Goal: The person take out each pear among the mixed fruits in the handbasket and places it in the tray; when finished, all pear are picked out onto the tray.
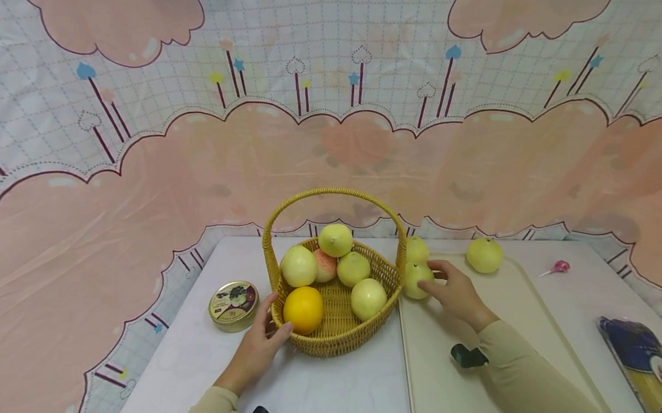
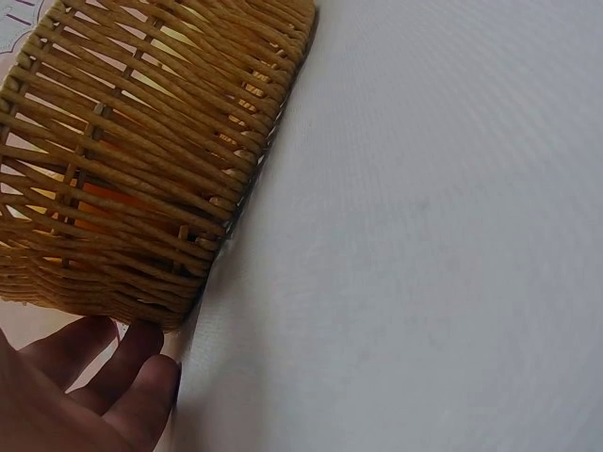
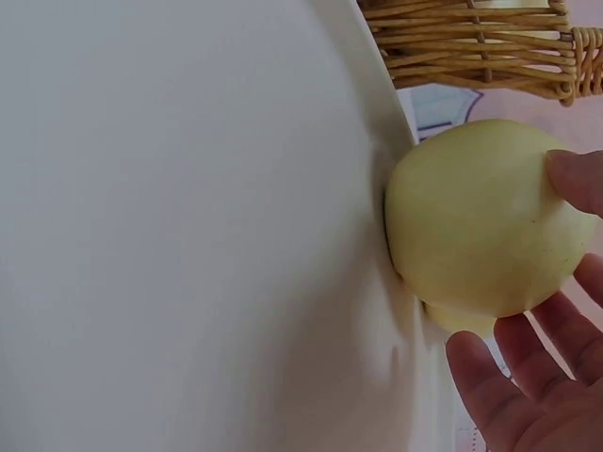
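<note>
A wicker basket [image 1: 337, 345] with a tall arched handle stands mid-table. It holds an orange [image 1: 303, 310], a reddish peach-like fruit [image 1: 325, 267] and several pale yellow-green fruits. My left hand [image 1: 259, 345] holds the basket's near left side, thumb at the rim; in the left wrist view its fingertips [image 2: 151, 381] meet the lower weave. To the right of the basket, my right hand [image 1: 457, 290] grips a round pale yellow-green fruit [image 3: 480, 221], with the thumb on one side and fingers on the other. That fruit sits at the tray's edge, with a similar fruit [image 1: 417, 249] just behind.
A cream tray [image 1: 514, 340] lies under my right forearm, with another yellow-green fruit [image 1: 484, 254] at its far end. A round tin [image 1: 233, 305] stands left of the basket. Off to the right are a pink lollipop [image 1: 560, 267] and a blue-and-yellow packet [image 1: 645, 365]. A patterned cloth hangs behind.
</note>
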Demonstrator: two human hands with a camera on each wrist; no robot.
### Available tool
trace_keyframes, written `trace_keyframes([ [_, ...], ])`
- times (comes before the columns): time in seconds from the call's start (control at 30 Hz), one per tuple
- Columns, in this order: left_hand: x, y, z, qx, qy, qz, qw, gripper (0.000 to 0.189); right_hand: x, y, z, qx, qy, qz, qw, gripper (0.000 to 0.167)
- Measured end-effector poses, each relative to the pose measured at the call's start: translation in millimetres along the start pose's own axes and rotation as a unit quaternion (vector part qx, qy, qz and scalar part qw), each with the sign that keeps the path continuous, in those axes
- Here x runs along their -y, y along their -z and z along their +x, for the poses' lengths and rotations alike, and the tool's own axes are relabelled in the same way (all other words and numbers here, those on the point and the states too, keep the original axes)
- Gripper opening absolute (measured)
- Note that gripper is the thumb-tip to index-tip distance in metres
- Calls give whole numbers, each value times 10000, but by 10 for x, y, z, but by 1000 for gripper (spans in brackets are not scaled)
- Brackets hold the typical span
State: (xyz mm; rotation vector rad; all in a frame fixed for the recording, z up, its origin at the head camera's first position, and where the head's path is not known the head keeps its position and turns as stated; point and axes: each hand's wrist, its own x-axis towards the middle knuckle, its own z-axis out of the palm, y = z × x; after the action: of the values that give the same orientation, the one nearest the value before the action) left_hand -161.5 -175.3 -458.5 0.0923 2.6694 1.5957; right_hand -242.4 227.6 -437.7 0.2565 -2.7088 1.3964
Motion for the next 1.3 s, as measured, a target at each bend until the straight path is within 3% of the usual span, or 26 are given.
trace_keyframes([
  [0.77, 8, 8, -7, 6, 61, 20, 10000, 73, 25, -12, 4, 40, -181, -98, 9998, 67],
  [1.03, -8, 15, -4, -8, 23, 52, 10000, 73, 99, 100, -50, -26, 57, -204, 9998, 68],
  [1.3, -5, 14, -9, -8, -9, 89, 10000, 72, 273, 150, -231, 104, 370, 236, 9990, 66],
])
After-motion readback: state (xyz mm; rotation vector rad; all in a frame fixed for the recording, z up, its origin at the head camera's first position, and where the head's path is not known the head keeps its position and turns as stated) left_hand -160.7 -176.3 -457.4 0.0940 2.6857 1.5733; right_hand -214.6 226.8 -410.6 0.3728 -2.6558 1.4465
